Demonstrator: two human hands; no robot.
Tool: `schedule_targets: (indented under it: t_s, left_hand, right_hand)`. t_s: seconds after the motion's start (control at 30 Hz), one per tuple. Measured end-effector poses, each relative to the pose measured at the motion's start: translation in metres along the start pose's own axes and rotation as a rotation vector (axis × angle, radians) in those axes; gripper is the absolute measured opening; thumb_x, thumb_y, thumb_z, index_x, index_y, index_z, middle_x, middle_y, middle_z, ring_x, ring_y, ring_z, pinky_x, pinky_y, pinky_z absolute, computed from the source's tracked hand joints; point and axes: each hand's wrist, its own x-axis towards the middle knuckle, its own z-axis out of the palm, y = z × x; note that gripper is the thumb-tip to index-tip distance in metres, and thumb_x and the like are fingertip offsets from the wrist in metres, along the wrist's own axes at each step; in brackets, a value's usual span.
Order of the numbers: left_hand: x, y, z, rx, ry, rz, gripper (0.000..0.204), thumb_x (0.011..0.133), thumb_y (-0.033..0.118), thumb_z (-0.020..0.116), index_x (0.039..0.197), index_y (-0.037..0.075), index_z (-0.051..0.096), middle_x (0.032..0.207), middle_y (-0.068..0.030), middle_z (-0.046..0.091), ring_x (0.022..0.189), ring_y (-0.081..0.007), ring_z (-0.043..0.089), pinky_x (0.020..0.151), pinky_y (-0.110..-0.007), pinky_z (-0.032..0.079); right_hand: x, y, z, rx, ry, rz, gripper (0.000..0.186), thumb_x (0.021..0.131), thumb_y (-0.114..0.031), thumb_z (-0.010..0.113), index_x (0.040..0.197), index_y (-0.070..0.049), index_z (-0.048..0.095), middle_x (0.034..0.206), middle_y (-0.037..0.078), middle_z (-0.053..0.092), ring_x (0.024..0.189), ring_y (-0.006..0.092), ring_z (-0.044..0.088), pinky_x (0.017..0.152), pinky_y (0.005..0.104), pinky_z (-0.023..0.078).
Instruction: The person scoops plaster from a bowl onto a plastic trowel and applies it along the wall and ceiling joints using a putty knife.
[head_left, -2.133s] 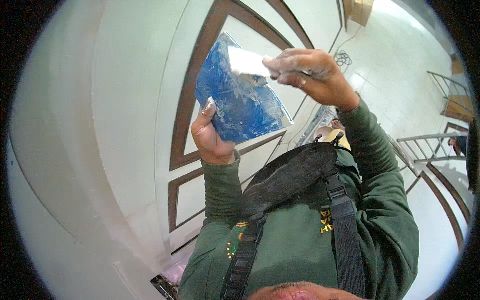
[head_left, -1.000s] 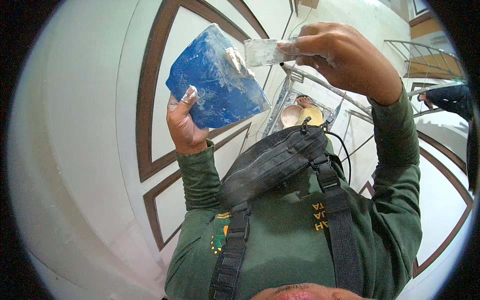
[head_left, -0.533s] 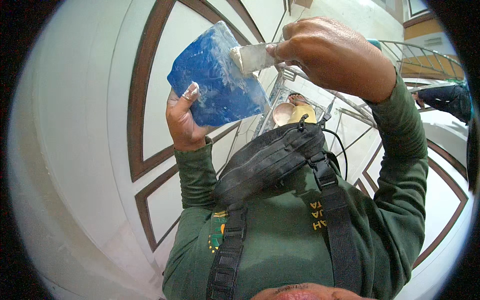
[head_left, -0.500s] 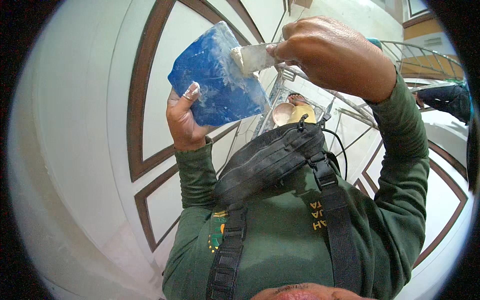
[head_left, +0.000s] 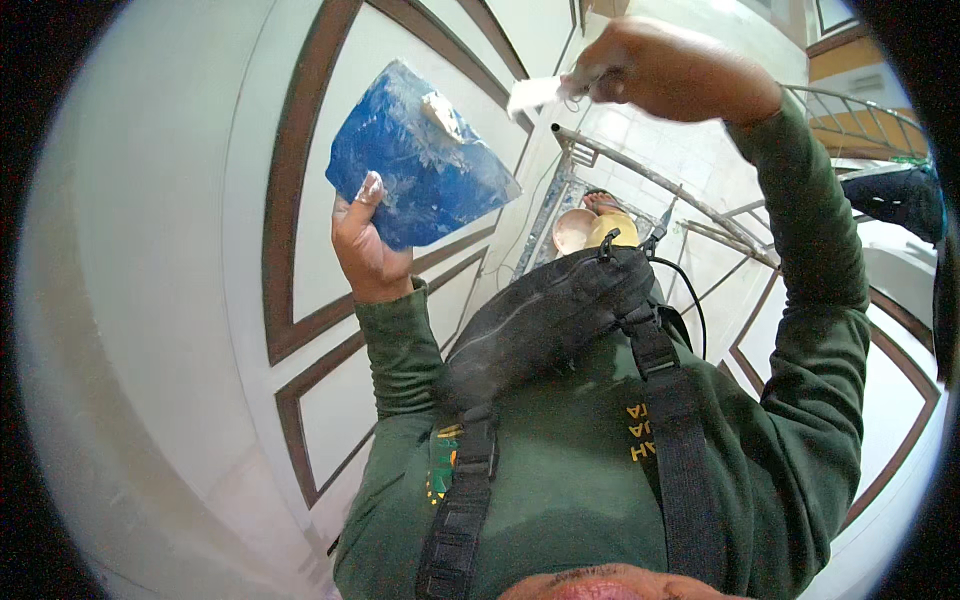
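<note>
My left hand (head_left: 368, 240) grips a flat blue board (head_left: 410, 165) by its near left edge, with the thumb on top and the other fingers underneath. White smears cover much of the board, and a lump of white putty (head_left: 441, 117) sits near its far edge. White paste coats the tip of my left thumb. Off the board to the right, my right hand (head_left: 660, 75) is closed around a putty knife (head_left: 535, 95). The knife's blade points left, looks whitish and is blurred by motion; its handle is mostly hidden in my fingers.
Below me stands metal scaffolding (head_left: 660, 195), with a round bowl (head_left: 573, 230) and a yellow item (head_left: 612, 229) by my foot. White wall panels with brown trim (head_left: 280, 220) rise on the left. Another person's dark-clothed leg (head_left: 895, 200) shows at far right.
My right hand has lifted the putty knife off the board and moved up. A lump of putty now shows on the board. The board has shifted slightly left and tilted.
</note>
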Motion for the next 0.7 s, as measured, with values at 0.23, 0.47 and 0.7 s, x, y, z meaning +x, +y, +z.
schedule_targets:
  t_s: [0.23,0.47,0.7]
  left_hand:
    - [-0.013,0.0,-0.007,0.23,0.01,0.032,0.04,0.09,0.016,0.05,0.121,-0.008,0.047,0.105,-0.0194,0.063,0.087,-0.0247,0.067,0.076,-0.036,0.057]
    - [-0.022,0.005,0.005,0.521,-0.023,0.079,0.04,0.09,0.018,0.054,0.123,-0.004,0.049,0.111,-0.0138,0.062,0.097,-0.0241,0.063,0.084,-0.036,0.054]
    - [-0.033,0.017,0.025,0.227,0.116,0.033,0.038,0.089,0.006,0.051,0.126,-0.001,0.048,0.117,-0.0135,0.06,0.102,-0.027,0.062,0.087,-0.042,0.053]
  right_hand:
    - [-0.005,0.016,-0.016,0.851,0.294,-0.014,0.028,0.093,-0.023,0.056,0.101,0.004,0.06,0.072,0.007,0.06,0.054,0.008,0.054,0.046,0.0202,0.046]
    - [0.007,-0.006,-0.064,1.511,0.486,-0.387,0.032,0.092,-0.018,0.054,0.113,0.006,0.056,0.084,0.013,0.066,0.065,0.0132,0.062,0.057,0.0239,0.054]
    - [0.046,-0.045,-0.154,1.24,0.65,-0.591,0.036,0.096,-0.031,0.049,0.101,0.003,0.059,0.073,0.007,0.064,0.056,0.0073,0.061,0.048,0.0158,0.051]
